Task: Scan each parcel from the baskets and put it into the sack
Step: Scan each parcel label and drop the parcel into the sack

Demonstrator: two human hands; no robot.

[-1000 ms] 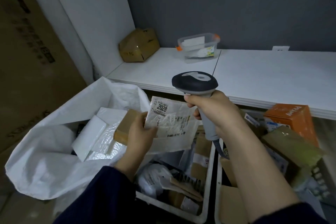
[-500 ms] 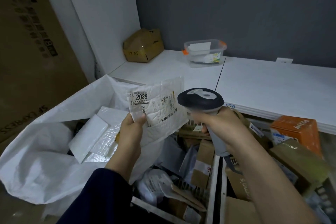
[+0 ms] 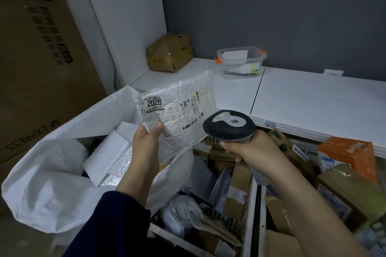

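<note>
My left hand [image 3: 147, 142] pinches the lower left corner of a flat white padded parcel [image 3: 179, 106] marked 2028, label facing me, held up above the sack's right rim. My right hand [image 3: 248, 150] grips the handle of a dark barcode scanner [image 3: 228, 125], whose head sits just right of the parcel's lower edge. The white woven sack [image 3: 41, 183] lies open at the left with several white parcels inside. Two white baskets [image 3: 249, 215] below my arms are full of boxes and mailers.
A white shelf [image 3: 302, 98] runs behind the baskets, carrying a dented cardboard box [image 3: 170, 53] and a clear plastic tub [image 3: 241, 61]. An orange box [image 3: 351, 152] tops the right basket. A tall brown carton [image 3: 37, 58] stands at the left.
My left hand has lifted the parcel higher and tilted its label toward me. The scanner has dropped from above the parcel to its right lower side. The view has shifted left.
</note>
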